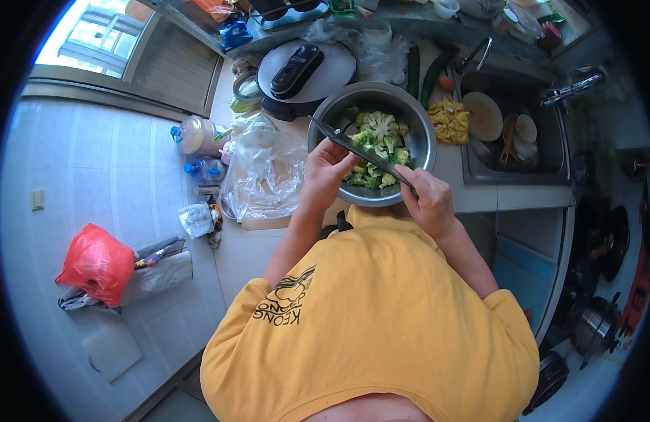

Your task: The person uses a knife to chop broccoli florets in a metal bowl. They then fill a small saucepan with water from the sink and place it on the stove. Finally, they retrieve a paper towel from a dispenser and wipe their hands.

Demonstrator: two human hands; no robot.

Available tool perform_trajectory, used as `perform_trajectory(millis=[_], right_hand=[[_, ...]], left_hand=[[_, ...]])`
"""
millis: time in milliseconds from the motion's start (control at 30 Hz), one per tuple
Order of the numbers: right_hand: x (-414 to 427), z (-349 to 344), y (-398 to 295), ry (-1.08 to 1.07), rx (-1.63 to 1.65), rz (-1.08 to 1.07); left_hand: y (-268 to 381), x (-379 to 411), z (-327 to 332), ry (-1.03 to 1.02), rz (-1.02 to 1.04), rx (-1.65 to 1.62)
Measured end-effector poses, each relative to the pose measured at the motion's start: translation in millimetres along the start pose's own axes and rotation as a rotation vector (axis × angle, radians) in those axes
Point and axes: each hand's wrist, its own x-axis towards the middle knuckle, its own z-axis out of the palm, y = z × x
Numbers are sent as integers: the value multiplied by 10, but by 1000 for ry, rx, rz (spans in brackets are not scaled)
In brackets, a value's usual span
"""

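Observation:
Over a large metal bowl (424, 132) my right hand (428, 195) grips the handle end of a dark kitchen knife (359, 149), its blade slanting up to the left. Broccoli florets (380, 126) lie in the bowl, below the blade. My left hand (330, 166) is beside the blade at the bowl's left side, fingers bent and close together; a small pale green piece shows near its fingertips, and the blade hides part of what it holds.
Left of the bowl lie a clear plastic bag (267, 174) and a round electric appliance (306, 71). Cucumbers (435, 71), a tomato (447, 83) and a yellow cloth (449, 121) lie to the right, beside a sink (515, 178) holding dishes (482, 116).

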Motion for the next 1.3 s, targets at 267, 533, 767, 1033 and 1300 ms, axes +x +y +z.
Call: perform_trajectory(millis=[267, 533, 767, 1033, 1300], right_hand=[[76, 62, -61, 53, 331, 288], [-22, 171, 122, -6, 671, 690], [-17, 107, 332, 79, 318, 564], [246, 17, -53, 141, 275, 362], [339, 277, 145, 153, 607, 500]], left_hand=[[-58, 39, -37, -54, 7, 8], [-223, 46, -169, -65, -140, 29], [-120, 28, -181, -88, -159, 16], [-97, 42, 3, -174, -108, 146], [-191, -3, -6, -313, -198, -140]])
